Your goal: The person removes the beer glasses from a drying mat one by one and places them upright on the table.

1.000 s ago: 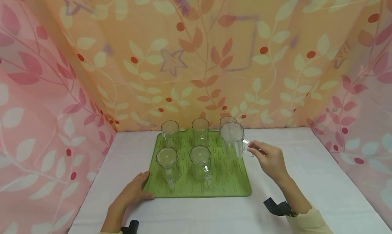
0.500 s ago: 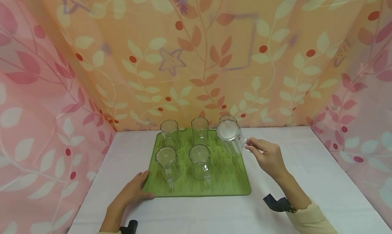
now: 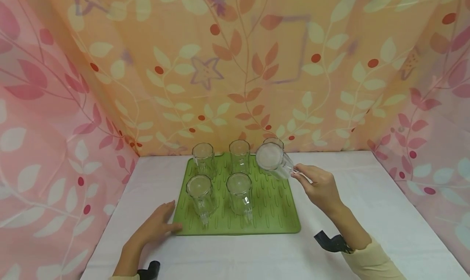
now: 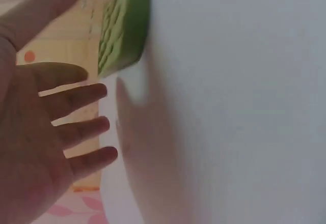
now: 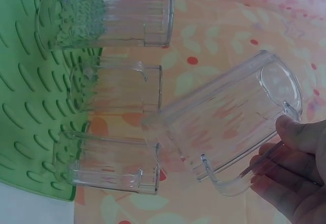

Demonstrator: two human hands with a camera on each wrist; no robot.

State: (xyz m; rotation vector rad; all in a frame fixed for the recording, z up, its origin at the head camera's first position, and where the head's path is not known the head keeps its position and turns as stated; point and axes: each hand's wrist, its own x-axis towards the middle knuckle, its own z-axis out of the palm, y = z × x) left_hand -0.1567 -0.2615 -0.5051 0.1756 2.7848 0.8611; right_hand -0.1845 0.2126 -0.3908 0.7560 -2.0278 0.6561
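My right hand [image 3: 319, 188] pinches the handle of a clear glass mug [image 5: 234, 117], held tilted above the right side of a green ribbed drying mat [image 3: 271, 214]. Several more glass mugs stand on the mat, apparently bottoms up: a front left mug [image 3: 200, 194], a front middle mug [image 3: 240, 194] and a back row. The held mug partly hides the back right mug [image 3: 273, 141] in the head view. My left hand [image 3: 154, 225] is at the mat's front left corner. In the left wrist view its fingers [image 4: 81, 99] are straight, spread and hold nothing.
The mat lies on a white-covered table [image 3: 235, 257]. Floral curtains [image 3: 205, 104] close in the back and both sides, with the back curtain right behind the rear mugs. A dark wrist strap piece [image 3: 332, 242] sticks out from each forearm.
The held mug has tipped over further, its round end swinging left and toward the camera. My left hand has shifted slightly left, its fingers lifting from the mat's edge.
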